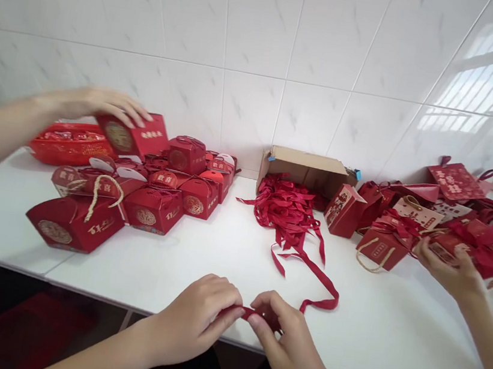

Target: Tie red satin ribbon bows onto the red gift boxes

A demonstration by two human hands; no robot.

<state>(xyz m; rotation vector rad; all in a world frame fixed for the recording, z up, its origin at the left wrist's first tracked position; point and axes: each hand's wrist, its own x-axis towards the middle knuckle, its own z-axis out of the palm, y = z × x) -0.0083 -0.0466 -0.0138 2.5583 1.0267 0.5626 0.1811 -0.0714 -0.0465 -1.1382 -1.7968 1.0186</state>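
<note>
Low at the table's front edge, my left hand (pixel 204 315) and my right hand (pixel 288 335) face each other, thumbs and fingers pinched on a dark red ribbon (pixel 248 313). A short piece of it shows between the fingertips; the rest is hidden in the hands. Just beyond my right hand, a loose ribbon end (pixel 324 303) curls on the tabletop and runs back to a tangled heap of red ribbons (pixel 286 208). Whether that end joins the held piece I cannot tell.
A cardboard box (pixel 310 161) lies on its side behind the heap. Red gift boxes (pixel 155 209) and a red basket (pixel 70 146) stand left, where another person's hand (pixel 102 105) holds a box. At right, another hand (pixel 453 272) touches red gift bags (pixel 386 245). A tiled wall (pixel 258 28) backs the table.
</note>
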